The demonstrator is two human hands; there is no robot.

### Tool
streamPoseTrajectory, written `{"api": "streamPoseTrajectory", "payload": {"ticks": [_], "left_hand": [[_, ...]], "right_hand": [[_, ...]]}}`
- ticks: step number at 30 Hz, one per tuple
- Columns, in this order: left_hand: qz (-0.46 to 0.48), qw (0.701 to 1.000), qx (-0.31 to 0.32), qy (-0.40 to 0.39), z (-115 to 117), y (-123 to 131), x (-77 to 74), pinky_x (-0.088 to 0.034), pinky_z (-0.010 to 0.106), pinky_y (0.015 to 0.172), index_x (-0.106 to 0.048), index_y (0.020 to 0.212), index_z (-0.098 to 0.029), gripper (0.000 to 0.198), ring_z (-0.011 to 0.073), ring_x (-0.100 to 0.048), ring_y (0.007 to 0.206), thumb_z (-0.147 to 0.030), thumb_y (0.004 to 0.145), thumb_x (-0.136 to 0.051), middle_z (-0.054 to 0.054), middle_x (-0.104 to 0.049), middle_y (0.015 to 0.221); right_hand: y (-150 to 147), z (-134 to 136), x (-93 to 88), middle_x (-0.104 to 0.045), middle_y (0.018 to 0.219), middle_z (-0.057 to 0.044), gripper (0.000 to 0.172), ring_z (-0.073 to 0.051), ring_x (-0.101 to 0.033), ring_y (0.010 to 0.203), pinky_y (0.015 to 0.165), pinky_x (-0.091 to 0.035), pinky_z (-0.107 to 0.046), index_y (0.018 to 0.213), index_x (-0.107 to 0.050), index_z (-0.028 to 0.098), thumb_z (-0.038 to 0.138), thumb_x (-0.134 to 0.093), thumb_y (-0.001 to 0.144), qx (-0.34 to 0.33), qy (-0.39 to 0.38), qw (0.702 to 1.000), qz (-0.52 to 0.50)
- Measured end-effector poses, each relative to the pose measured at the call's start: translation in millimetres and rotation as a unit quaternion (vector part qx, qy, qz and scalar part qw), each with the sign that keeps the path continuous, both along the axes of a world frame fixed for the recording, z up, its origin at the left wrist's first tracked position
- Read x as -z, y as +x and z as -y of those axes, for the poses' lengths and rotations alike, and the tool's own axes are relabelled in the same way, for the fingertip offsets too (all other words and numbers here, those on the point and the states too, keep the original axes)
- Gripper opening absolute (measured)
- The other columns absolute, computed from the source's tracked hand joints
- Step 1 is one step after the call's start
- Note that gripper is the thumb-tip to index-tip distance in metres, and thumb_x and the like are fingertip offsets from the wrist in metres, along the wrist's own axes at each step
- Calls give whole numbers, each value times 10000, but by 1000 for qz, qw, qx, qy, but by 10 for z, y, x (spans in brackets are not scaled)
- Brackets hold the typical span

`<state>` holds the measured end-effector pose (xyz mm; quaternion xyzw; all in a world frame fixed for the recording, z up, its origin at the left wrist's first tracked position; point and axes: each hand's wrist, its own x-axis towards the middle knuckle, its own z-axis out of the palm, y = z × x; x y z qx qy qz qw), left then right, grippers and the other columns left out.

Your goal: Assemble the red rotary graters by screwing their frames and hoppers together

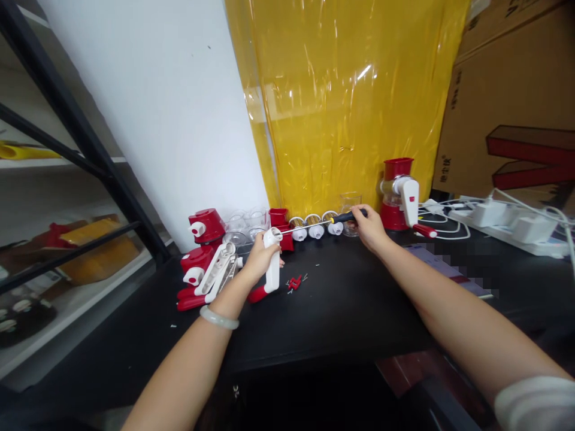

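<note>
My left hand (259, 257) is closed round a white crank handle (272, 269) with a red knob at its lower end, held upright over the black table (341, 311). My right hand (368, 226) grips a screwdriver (335, 219) with a black and yellow handle. Its metal shaft runs left and its tip meets the top of the crank handle. A small red part and some loose screws (295, 281) lie on the table just right of the handle.
Red and white grater bodies and crank handles (204, 257) are piled at the left. Clear cups, a red hopper and several drum blades (314, 225) line the back. An assembled red grater (399, 194) stands by yellow plastic sheeting. A power strip with chargers (503, 218) is at right.
</note>
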<state>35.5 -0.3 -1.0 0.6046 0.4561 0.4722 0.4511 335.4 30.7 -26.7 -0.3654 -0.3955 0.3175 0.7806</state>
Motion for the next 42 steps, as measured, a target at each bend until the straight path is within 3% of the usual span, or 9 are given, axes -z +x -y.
{"api": "streamPoseTrajectory", "payload": {"ticks": [7,11,15,18,23,42], "left_hand": [[-22,1000,-16,-11,-25,-10,2,-530,290,437,-345,1111,-242,516,163,-610,423,-206,665,-600,-91,-585,632],[-25,999,-20,-4,-28,-9,4,-529,287,433,-343,1095,-240,494,168,-614,424,-199,672,-595,-90,-580,618],[-24,1000,-18,-2,-25,-4,6,-527,292,414,-337,1076,-244,494,171,-607,409,-207,659,-600,-96,-580,621],[-18,1000,-21,5,-26,-3,3,-520,282,405,-338,1063,-243,479,162,-604,407,-222,661,-597,-95,-583,633],[-21,999,-24,7,-43,-3,16,-521,281,394,-336,1043,-247,474,161,-598,398,-216,652,-602,-99,-581,625],[-53,998,-14,23,-29,19,41,-522,288,376,-347,1073,-241,457,182,-615,397,-179,690,-588,-92,-585,629]], "right_hand": [[-51,26,-28,-571,674,45,310,-95,-537,530,445,-430,-202,757,-583,220,417,-813,687,-15,3,999,-37],[-101,80,-70,-613,768,25,248,-115,-612,678,579,-528,-233,774,-612,217,318,-807,658,-40,6,997,-64],[-96,121,-75,-652,814,14,352,-155,-668,791,666,-569,-278,815,-639,227,351,-857,567,-69,14,997,-44],[-61,131,-53,-672,806,10,454,-158,-671,703,615,-563,-291,857,-637,230,504,-864,575,-37,8,999,31],[-22,131,-41,-593,567,35,513,-150,-577,487,465,-430,-257,863,-608,228,652,-791,640,34,-21,990,132],[-1,82,-69,-604,666,38,428,-105,-528,439,443,-422,-265,775,-555,225,523,-804,594,58,-23,996,58]]}}
